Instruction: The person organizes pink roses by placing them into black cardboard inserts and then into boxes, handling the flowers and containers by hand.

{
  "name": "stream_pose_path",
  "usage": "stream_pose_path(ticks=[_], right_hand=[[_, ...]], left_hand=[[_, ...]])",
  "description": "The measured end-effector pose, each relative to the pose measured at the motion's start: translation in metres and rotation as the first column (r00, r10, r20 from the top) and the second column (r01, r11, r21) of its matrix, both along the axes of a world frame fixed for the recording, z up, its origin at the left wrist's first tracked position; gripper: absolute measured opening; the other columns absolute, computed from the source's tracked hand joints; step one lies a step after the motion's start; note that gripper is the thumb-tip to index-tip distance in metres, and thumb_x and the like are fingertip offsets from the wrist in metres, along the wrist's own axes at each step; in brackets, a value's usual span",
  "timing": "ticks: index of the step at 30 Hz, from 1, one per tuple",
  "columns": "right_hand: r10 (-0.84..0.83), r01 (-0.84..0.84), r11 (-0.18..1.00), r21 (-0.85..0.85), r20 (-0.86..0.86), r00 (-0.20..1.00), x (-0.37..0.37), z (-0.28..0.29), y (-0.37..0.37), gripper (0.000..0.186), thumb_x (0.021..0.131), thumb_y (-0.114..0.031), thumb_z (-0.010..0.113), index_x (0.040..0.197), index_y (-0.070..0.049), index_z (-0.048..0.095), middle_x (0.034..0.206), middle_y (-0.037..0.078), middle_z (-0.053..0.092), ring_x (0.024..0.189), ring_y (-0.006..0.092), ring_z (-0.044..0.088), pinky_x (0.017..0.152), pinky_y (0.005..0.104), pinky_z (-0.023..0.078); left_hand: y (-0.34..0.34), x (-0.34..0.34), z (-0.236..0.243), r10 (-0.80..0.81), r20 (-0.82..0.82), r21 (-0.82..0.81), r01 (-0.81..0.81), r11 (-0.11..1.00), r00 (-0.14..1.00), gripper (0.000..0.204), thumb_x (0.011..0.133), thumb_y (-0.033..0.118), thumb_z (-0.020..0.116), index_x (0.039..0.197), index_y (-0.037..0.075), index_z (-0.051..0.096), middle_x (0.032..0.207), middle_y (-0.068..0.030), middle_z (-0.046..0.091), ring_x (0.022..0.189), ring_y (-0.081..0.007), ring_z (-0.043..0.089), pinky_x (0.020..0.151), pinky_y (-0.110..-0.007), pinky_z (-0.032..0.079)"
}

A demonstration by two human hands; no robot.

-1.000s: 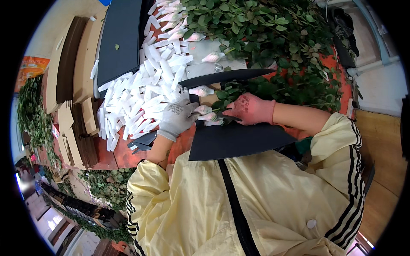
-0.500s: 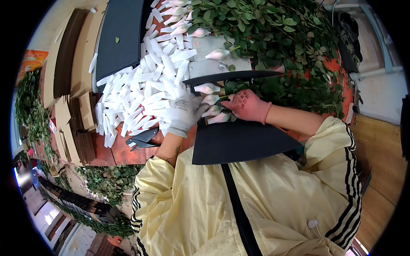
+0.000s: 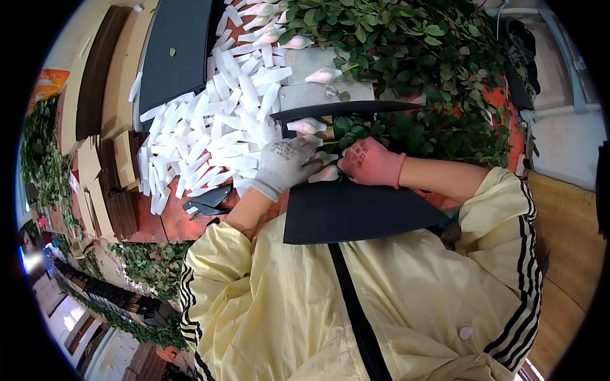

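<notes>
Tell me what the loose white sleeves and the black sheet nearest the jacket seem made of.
White sleeves: probably matte plastic foam, judging by their netted texture. Black sheet: maybe dull plastic or coated board, given its smooth, even surface; uncertain.

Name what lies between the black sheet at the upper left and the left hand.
In the head view, a heap of loose white mesh sleeves fills the stretch between the black sheet and the gloved left hand.
</notes>
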State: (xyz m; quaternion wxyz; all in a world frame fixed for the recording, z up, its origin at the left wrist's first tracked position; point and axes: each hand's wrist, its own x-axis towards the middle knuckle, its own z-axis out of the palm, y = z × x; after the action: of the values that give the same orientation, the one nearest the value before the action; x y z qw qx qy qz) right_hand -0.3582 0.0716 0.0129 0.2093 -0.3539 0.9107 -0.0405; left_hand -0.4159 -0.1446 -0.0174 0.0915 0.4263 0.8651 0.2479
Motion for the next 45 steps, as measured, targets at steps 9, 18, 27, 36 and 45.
stream_pose_path(ticks=[9, 18, 27, 36, 45], right_hand=[[-0.056, 0.05, 0.997, 0.058, 0.097, 0.994, -0.012, 0.006, -0.023, 0.02, 0.073, -0.023, 0.059, 0.08, -0.006, 0.063, 0.08, 0.012, 0.064, 0.076, 0.0261, 0.065, 0.065, 0.0374, 0.051], [0.078, -0.077, 0.997, -0.016, 0.059, 0.995, -0.016, 0.01, -0.025, 0.015, 0.073, -0.022, 0.059, 0.074, -0.008, 0.064, 0.079, 0.008, 0.065, 0.076, 0.0245, 0.065, 0.065, 0.0361, 0.05], [0.105, -0.107, 0.994, 0.033, 0.061, 0.993, -0.018, 0.008, -0.035, 0.013, 0.073, -0.018, 0.055, 0.074, -0.009, 0.064, 0.076, 0.007, 0.064, 0.075, 0.0238, 0.064, 0.061, 0.036, 0.049], [-0.083, 0.078, 0.993, 0.089, 0.06, 0.995, -0.003, -0.003, -0.026, 0.031, 0.076, -0.038, 0.057, 0.088, -0.009, 0.059, 0.084, 0.007, 0.063, 0.083, 0.0241, 0.062, 0.07, 0.0374, 0.048], [-0.02, 0.031, 0.995, -0.097, 0.116, 0.993, -0.004, -0.01, -0.016, 0.03, 0.075, -0.032, 0.059, 0.09, -0.005, 0.059, 0.086, 0.01, 0.062, 0.085, 0.0244, 0.061, 0.07, 0.0385, 0.047]], left_hand=[[-0.01, -0.01, -0.01, -0.065, 0.212, -0.023, 0.071, 0.997, 0.975, 0.025, 0.077, 0.034, 0.064, 0.085, 0.01, 0.064, 0.084, -0.0073, 0.063, 0.078, -0.0281, 0.061, 0.067, -0.038, 0.047], [-0.015, -0.012, -0.008, -0.13, 0.106, 0.031, 0.127, 0.991, 0.986, 0.033, 0.079, 0.042, 0.057, 0.091, 0.012, 0.065, 0.09, -0.0074, 0.062, 0.082, -0.0273, 0.062, 0.071, -0.04, 0.048], [0.002, -0.01, -0.006, -0.015, 0.189, -0.164, 0.046, 0.985, 0.982, 0.035, 0.08, 0.044, 0.056, 0.092, 0.012, 0.063, 0.09, -0.0086, 0.063, 0.083, -0.0262, 0.062, 0.07, -0.041, 0.048], [-0.027, 0.006, 0.017, -0.019, 0.146, -0.236, 0.054, 0.97, 0.989, 0.03, 0.075, 0.035, 0.064, 0.097, 0.014, 0.063, 0.084, -0.006, 0.062, 0.079, -0.0264, 0.061, 0.068, -0.038, 0.047], [-0.035, 0.009, -0.012, -0.197, 0.071, -0.216, 0.208, 0.954, 0.978, 0.023, 0.079, 0.034, 0.061, 0.092, 0.015, 0.063, 0.081, -0.0046, 0.061, 0.076, -0.026, 0.06, 0.063, -0.037, 0.047]])
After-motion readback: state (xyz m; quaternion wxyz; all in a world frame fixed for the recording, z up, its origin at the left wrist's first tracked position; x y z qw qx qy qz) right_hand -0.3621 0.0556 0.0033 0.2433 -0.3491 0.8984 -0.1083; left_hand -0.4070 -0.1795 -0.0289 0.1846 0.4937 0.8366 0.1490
